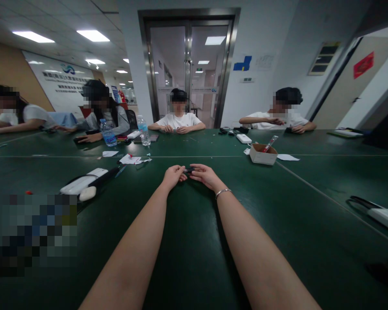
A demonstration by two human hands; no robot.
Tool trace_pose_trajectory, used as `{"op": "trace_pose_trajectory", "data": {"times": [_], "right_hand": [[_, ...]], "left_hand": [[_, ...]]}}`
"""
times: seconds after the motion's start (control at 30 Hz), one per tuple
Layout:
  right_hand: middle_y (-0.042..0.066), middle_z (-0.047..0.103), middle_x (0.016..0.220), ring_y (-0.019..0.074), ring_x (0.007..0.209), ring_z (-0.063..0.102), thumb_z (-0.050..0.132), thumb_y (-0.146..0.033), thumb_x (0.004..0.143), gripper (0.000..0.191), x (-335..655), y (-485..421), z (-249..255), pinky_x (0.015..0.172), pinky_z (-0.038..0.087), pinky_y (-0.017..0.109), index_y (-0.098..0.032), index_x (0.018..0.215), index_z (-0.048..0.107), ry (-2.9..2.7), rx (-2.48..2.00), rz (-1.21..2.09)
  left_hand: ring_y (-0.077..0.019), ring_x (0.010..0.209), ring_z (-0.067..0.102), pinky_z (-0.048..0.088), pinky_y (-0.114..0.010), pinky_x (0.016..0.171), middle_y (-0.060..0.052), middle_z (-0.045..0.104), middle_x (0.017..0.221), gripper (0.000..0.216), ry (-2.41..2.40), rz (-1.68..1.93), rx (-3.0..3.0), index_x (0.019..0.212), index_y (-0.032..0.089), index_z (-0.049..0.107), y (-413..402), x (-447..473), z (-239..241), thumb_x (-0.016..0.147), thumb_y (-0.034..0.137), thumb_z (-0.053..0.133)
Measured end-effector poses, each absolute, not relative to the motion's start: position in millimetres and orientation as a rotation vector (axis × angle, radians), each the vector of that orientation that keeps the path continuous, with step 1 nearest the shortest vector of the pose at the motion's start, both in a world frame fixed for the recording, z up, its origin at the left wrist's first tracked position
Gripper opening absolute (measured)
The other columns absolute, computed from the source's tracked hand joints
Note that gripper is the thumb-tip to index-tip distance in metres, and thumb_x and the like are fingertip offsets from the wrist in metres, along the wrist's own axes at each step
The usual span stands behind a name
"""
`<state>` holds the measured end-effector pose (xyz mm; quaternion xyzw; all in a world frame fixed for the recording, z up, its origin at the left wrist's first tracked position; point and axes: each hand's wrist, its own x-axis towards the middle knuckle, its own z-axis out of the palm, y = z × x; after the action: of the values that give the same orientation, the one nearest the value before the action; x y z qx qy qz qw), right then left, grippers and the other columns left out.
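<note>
Both my arms reach forward over the green table [194, 241]. Between my hands is a small dark object [189, 170] with a greyish left end; it is too small to name. My left hand [173, 177] pinches that left end between thumb and fingers. From the other side, my right hand [207, 176], with a silver bangle [223, 193] at the wrist, has its fingers closed round the dark part. The object is held just above the tabletop, partly hidden by my fingers.
Left of my hands lie a white device [84, 181], a white computer mouse [87, 193] and paper scraps [130, 159]. Water bottles [143, 131] stand farther back. An open carton [263, 156] is at right. Several people sit across the table.
</note>
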<state>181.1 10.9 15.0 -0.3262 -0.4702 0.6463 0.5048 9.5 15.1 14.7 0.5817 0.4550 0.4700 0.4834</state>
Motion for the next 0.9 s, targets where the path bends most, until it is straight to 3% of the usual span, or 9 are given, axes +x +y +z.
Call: {"op": "trace_pose_trajectory", "data": {"times": [0.9], "right_hand": [[0.008,0.068,0.089,0.0174,0.077,0.069,0.069,-0.006,0.075,0.017,180.3,10.4,15.0,0.075,0.058,0.030,-0.012,0.090,0.063,-1.118,-0.815,1.554]], "left_hand": [[-0.0110,0.059,0.061,0.046,-0.019,0.054,-0.004,0.064,0.067,0.024,1.025,1.195,1.368,0.086,0.012,0.059,16.7,6.8,12.9,0.076,0.034,0.066]]}}
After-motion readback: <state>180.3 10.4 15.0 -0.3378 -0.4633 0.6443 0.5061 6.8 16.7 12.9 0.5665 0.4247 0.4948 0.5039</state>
